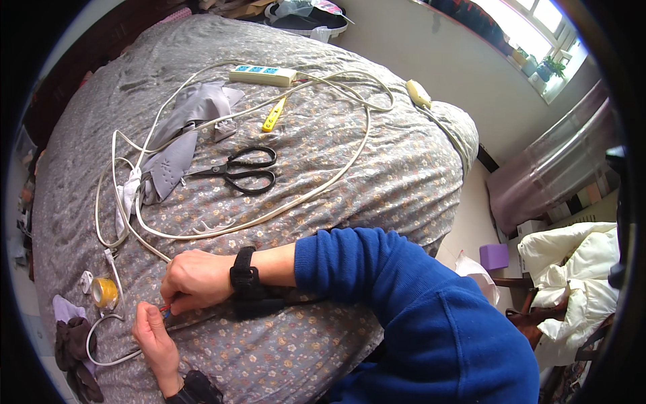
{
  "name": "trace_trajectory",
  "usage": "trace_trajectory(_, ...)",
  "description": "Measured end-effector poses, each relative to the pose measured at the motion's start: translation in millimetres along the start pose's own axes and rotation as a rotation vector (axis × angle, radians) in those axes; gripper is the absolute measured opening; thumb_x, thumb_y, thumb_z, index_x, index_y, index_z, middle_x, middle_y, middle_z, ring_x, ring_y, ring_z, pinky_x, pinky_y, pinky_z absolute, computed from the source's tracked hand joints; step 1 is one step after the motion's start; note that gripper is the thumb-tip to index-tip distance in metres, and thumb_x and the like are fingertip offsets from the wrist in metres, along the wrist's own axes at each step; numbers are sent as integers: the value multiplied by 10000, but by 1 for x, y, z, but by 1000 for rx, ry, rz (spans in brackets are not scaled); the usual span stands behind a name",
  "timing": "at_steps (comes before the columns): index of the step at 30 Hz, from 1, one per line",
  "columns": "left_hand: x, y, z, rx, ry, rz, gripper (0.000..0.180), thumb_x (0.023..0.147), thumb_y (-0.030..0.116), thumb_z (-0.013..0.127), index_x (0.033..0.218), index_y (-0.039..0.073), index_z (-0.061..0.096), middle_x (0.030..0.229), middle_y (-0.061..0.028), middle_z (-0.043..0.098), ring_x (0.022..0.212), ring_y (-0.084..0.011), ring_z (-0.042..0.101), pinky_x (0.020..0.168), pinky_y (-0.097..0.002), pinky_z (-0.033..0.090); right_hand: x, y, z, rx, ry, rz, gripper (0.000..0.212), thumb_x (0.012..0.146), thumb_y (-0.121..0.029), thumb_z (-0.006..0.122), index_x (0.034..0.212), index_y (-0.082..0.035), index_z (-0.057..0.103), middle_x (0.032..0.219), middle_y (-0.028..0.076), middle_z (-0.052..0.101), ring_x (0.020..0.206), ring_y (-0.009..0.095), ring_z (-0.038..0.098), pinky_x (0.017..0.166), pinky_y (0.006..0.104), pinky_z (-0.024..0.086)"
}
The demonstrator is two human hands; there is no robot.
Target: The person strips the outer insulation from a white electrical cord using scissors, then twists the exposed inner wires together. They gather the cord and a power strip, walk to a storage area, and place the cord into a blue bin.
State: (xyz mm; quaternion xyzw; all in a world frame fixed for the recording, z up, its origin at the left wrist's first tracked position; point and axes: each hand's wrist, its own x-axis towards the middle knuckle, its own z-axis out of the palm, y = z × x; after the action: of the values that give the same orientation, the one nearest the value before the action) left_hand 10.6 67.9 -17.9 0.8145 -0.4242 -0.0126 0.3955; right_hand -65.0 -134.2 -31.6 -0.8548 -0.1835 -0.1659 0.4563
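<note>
My left hand (157, 340) and my right hand (198, 279) meet low on the left side of the bed. Both pinch the thin coloured wires (165, 311) at the ends of a white cable, red and blue showing between the fingertips. One length of white cable (111, 363) loops in beside my left hand; another runs from the large coil (369, 124) to my right hand. How the wires join is hidden by my fingers. A roll of yellow tape (105, 293) lies left of my hands. Beyond them rest black-handled scissors (225, 170).
Farther up the patterned bedspread (404, 182) are a white power strip (262, 75), a yellow utility knife (274, 116) and grey cloth (173, 167). Dark cloth (75, 347) lies at the left edge. A chair with white bedding (572, 289) stands right, near a purple box (494, 256).
</note>
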Motion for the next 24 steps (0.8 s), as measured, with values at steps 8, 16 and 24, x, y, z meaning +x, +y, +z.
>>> trace_trajectory(8, 2, -22, 2, -173, 7, -48, 373, 1064, 257, 427, 761, 41, 414, 643, 23, 346, 593, -69, 325, 520, -271, 285, -39, 13, -128, 1, 886, 10, 135, 912, -166, 694, 930, -31, 697, 811, 34, 643, 712, 101, 599, 621, 256, 480)
trace_trajectory(16, 5, -26, 7, -328, 24, -41, 402, 1059, 278, 458, 724, 60, 417, 627, 39, 363, 558, -50, 327, 499, -246, 271, -303, 7, -290, -1110, 1035, 1448, 669, 855, -461, 661, 1357, -45, 513, 1382, 234, 513, 1287, 353, 484, 1074, 440, 387)
trace_trajectory(24, 8, -33, 6, -372, -49, -4, 431, 1035, 297, 517, 685, 63, 426, 587, 42, 367, 545, -47, 328, 489, -260, 259, -349, -21, -326, -979, 861, 1356, 350, 948, -382, 590, 1032, -73, 728, 957, 136, 720, 931, 255, 669, 852, 388, 508)
